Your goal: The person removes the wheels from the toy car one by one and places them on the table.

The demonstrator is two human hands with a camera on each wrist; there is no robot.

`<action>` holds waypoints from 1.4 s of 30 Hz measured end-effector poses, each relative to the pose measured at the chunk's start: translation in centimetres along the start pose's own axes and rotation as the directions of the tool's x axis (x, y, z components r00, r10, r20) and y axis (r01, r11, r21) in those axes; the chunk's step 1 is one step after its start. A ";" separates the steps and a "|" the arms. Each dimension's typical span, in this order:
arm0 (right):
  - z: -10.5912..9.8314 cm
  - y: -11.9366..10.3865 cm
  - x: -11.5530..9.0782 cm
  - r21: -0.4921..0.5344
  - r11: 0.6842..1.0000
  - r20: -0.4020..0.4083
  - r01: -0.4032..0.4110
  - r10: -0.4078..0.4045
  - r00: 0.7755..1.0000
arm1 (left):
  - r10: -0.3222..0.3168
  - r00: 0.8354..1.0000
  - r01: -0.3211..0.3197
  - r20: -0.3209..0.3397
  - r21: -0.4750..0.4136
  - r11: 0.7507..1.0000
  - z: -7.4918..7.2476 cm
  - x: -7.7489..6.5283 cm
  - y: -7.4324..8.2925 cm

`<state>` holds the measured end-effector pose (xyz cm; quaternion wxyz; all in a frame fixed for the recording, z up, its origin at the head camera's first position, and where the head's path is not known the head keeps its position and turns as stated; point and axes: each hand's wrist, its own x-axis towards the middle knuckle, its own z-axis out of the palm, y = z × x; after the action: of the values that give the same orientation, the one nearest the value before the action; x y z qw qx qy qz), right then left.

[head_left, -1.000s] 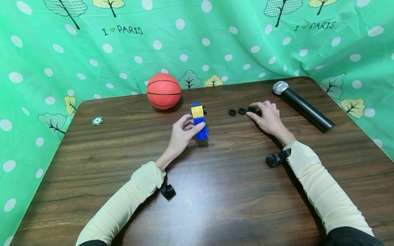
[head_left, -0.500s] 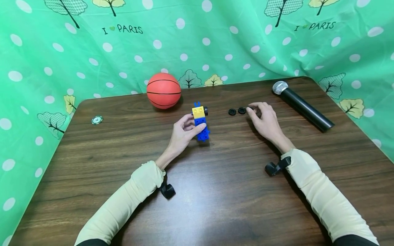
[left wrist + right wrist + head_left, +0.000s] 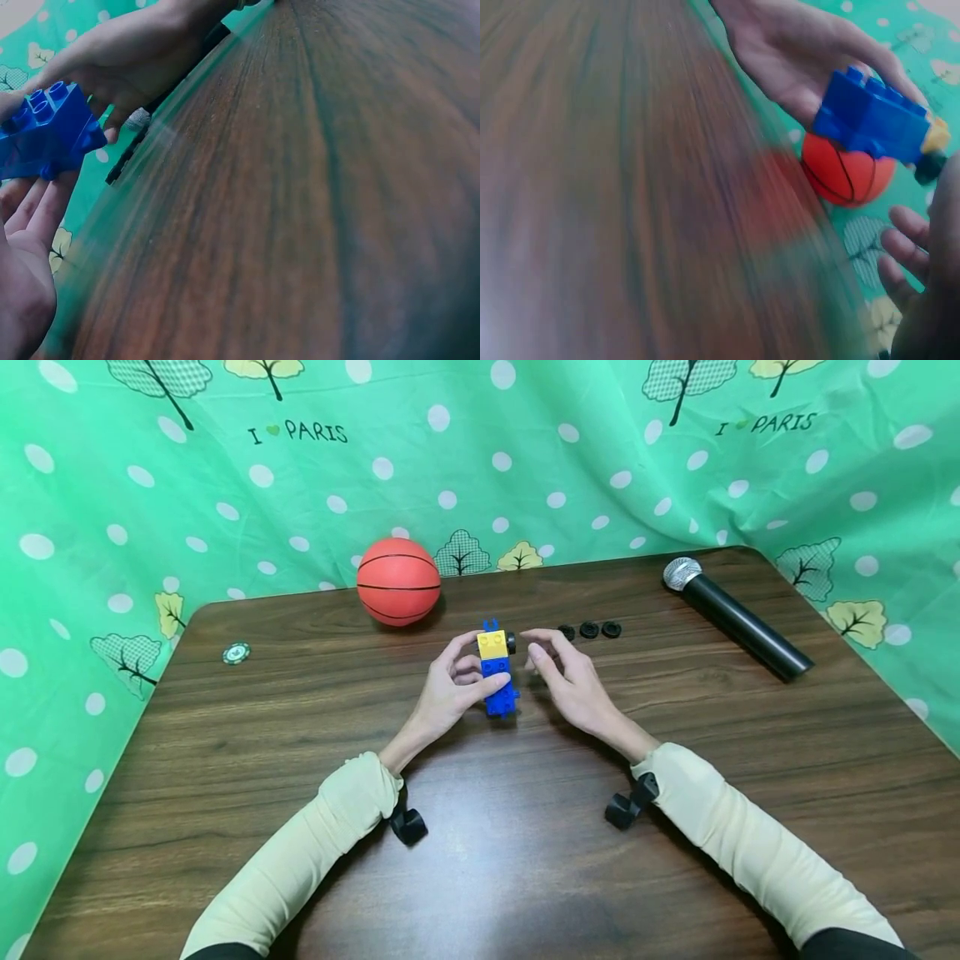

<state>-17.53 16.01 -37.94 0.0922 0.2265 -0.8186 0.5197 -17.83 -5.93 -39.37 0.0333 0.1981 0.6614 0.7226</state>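
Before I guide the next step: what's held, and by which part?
The left hand grips the brick toy by its blue section; the right hand holds nothing visible.

The table has a dark brown wood-grain top. A red-orange ball with black lines rests by its far edge. Left of the ball lies a green-and-white chip; to its right, three small black wheels in a row; farther right, a black microphone, silver head nearer the ball.
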 end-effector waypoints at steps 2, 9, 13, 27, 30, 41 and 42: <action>0.7 -0.3 0.2 0.072 0.997 0.006 -0.016 0.016 1.000 | 0.004 1.000 -0.004 0.021 0.004 1.000 0.0 0.0 -0.1; 2.3 -0.9 0.3 0.175 0.984 -0.017 -0.038 0.042 0.999 | -0.015 0.997 0.016 0.076 -0.017 1.000 0.1 0.0 0.1; 2.7 -0.9 0.3 0.156 0.988 -0.044 -0.019 0.027 0.999 | -0.048 0.993 0.052 0.104 -0.036 0.998 0.1 -0.1 0.2; 3.4 -1.0 0.2 -0.053 0.993 -0.227 0.103 -0.112 0.967 | -0.021 0.994 0.023 0.108 -0.023 0.999 0.4 -0.1 0.2; 3.7 -1.0 0.1 -0.090 0.987 -0.268 0.134 -0.154 0.951 | -0.016 0.995 0.017 0.101 -0.012 1.000 0.6 -0.2 0.3; 4.0 -1.1 0.1 -0.154 0.976 -0.327 0.157 -0.200 0.924 | 0.033 0.996 -0.035 0.084 0.022 0.999 0.8 -0.3 0.2; 4.0 -1.1 0.2 -0.153 0.976 -0.328 0.154 -0.197 0.924 | 0.039 0.996 -0.042 0.081 0.027 0.999 0.9 -0.3 0.2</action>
<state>-16.80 11.95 -38.75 0.2929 0.1992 -0.7972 0.4888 -17.23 -5.24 -39.23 0.0425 0.2409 0.6657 0.7049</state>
